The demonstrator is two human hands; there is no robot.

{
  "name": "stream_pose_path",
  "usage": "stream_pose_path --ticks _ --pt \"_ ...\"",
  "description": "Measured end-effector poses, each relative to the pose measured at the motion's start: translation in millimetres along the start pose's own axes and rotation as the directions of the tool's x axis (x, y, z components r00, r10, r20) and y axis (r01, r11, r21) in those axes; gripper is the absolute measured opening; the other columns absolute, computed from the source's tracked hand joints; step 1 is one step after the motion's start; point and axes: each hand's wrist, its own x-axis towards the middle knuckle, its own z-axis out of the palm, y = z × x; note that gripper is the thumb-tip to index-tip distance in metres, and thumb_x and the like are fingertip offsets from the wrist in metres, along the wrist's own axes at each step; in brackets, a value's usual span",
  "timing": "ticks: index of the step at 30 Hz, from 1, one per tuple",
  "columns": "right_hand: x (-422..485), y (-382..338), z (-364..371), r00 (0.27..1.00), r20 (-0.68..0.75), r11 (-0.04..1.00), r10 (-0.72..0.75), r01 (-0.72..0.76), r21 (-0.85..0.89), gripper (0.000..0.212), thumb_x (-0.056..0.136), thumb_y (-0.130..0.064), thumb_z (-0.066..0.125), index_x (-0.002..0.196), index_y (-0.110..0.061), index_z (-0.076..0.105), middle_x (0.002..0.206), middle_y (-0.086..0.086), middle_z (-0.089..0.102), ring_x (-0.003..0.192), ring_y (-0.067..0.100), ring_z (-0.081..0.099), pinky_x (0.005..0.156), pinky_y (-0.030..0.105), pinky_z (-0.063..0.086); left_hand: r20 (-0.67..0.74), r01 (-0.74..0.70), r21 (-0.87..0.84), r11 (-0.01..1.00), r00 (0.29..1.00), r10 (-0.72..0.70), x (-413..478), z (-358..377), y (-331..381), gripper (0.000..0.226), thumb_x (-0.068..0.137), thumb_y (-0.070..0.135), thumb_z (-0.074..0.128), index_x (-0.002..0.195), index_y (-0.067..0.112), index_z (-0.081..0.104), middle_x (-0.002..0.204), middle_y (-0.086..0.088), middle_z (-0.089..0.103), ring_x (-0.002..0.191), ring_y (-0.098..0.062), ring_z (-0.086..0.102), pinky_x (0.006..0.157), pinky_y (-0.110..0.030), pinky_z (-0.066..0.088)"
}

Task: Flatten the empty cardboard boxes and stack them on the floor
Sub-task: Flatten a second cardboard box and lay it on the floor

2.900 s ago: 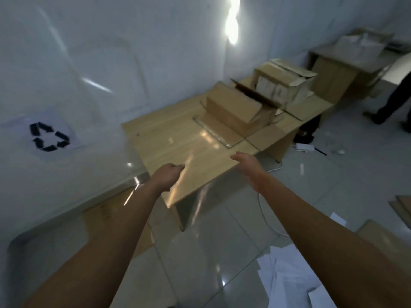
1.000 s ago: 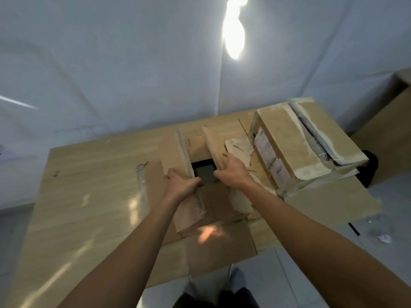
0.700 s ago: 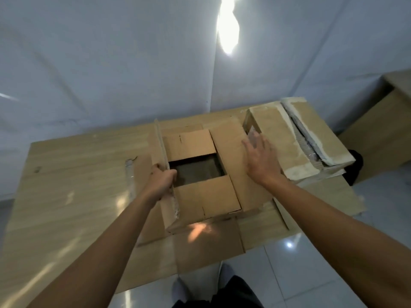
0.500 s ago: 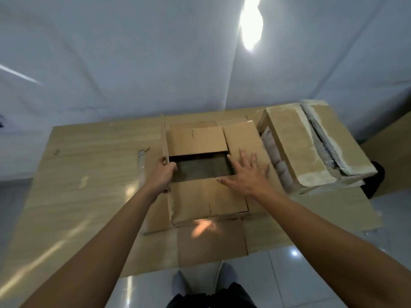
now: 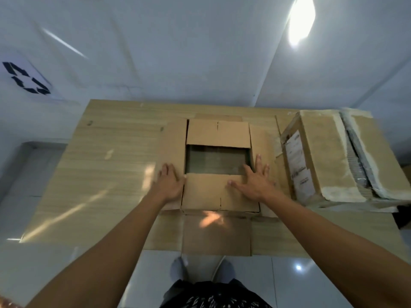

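The open box [image 5: 219, 170] is found in the middle of the bench [image 5: 106, 165], with its flaps folded out and a dark square hole seen in its top. It is being pressed down, so the flattening step is judged to be in hand, and it is not yet done.

The left hand [image 5: 169, 183] is laid flat with its grip spread wide, on the flap at 9 o'clock of the hole. The right hand [image 5: 253, 182] is also laid flat with its grip spread, across the near flap and the flap at 3 o'clock. Nothing is pinched by either hand.

A second box [image 5: 327, 158], taller and not flattened, is seen at 3 o'clock of the open box, just beside it. The floor [image 5: 311, 276] is seen at 6 o'clock, under the bench edge.

For the next move, a firm push down and to one side is likely needed, so the walls are folded flat. After that, the flat box would have to be gripped and carried down to the floor.
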Motion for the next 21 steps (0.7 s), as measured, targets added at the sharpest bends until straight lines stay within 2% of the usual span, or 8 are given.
stream_pose_path --ticks 4,8,10,12,14,16,18,21 --pt "-6.0 2.9 -9.8 0.995 -0.092 0.988 -0.037 0.051 0.146 0.074 0.090 -0.073 0.038 0.145 -0.024 0.046 0.166 0.002 -0.016 0.151 0.035 -0.015 0.116 0.068 0.011 0.060 0.123 -0.308 0.943 0.992 -0.110 -2.7 21.8 23.2 0.089 0.095 0.065 0.022 0.154 0.007 -0.011 0.163 -0.011 -0.014 0.150 -0.036 -0.005 0.120 -0.047 0.002" --pt "-14.4 5.9 -23.1 0.956 -0.273 0.920 -0.104 0.197 0.339 0.051 0.100 -0.050 0.042 0.126 -0.013 0.067 0.158 0.004 0.034 0.146 0.024 0.028 0.114 0.042 0.028 0.075 0.184 -0.445 0.876 0.983 -0.169 4.8 14.1 30.8 0.094 0.089 0.074 0.012 0.156 0.008 0.001 0.164 -0.012 -0.003 0.150 -0.033 0.006 0.121 -0.050 0.007" --pt "-21.5 7.2 -35.3 0.964 -0.230 0.887 -0.136 0.222 0.404 0.043 0.100 -0.044 0.047 0.116 -0.013 0.072 0.150 0.000 0.046 0.138 0.020 0.041 0.106 0.035 0.034 0.096 0.202 -0.543 0.815 0.979 -0.179 9.6 8.1 29.0 0.102 0.082 0.080 0.011 0.156 0.010 0.010 0.164 -0.014 0.008 0.149 -0.033 0.014 0.120 -0.051 0.012" --pt "-31.8 11.0 -47.7 0.972 -0.070 0.858 -0.224 0.230 0.459 0.030 0.097 -0.041 0.056 0.105 -0.021 0.076 0.157 -0.002 0.038 0.142 0.021 0.036 0.111 0.042 0.032 0.131 0.209 -0.602 0.771 0.978 -0.162 11.0 2.5 25.7 0.110 0.073 0.086 0.015 0.155 0.014 0.017 0.162 -0.014 0.017 0.147 -0.034 0.021 0.119 -0.052 0.016" --pt "-40.9 15.4 -57.4 0.942 0.144 0.873 -0.302 0.213 0.438 0.028 0.092 -0.039 0.064 0.118 -0.032 0.069 0.165 -0.001 0.016 0.149 0.024 0.021 0.116 0.045 0.024 0.132 0.182 -0.547 0.817 0.983 -0.130 7.4 -2.0 23.7 0.104 0.077 0.081 0.035 0.153 0.011 0.023 0.159 -0.016 0.022 0.142 -0.037 0.029 0.116 -0.054 0.025" --pt "-45.6 19.3 -57.4 0.899 0.322 0.949 -0.298 0.243 0.200 0.067 0.084 -0.049 0.071 0.144 -0.045 0.043 0.167 0.000 -0.004 0.153 0.030 0.006 0.119 0.047 0.018 0.116 0.140 -0.434 0.890 0.988 -0.098 3.9 -1.0 20.8 0.103 0.078 0.067 0.059 0.151 0.006 0.020 0.159 -0.017 0.019 0.140 -0.039 0.031 0.113 -0.053 0.031" --pt "-49.0 19.2 -44.6 0.895 0.378 0.958 -0.236 0.280 -0.066 0.100 0.071 -0.063 0.075 0.153 -0.048 0.020 0.165 -0.001 -0.020 0.151 0.035 -0.014 0.119 0.058 0.008 0.109 0.112 -0.345 0.932 0.991 -0.079 0.5 2.1 18.6 0.114 0.074 0.059 0.071 0.154 0.007 0.009 0.162 -0.015 0.008 0.145 -0.040 0.020 0.116 -0.052 0.027" --pt "-51.3 21.7 -5.1 0.930 0.297 0.911 -0.218 0.303 -0.281 0.110 0.064 -0.069 0.075 0.154 -0.047 0.015 0.162 -0.006 -0.028 0.143 0.039 -0.033 0.114 0.070 -0.003 0.091 0.097 -0.259 0.961 0.993 -0.076 -6.8 9.5 18.9 0.123 0.072 0.049 0.078 0.155 0.008 -0.003 0.163 -0.014 -0.006 0.148 -0.042 0.002 0.120 -0.050 0.015"
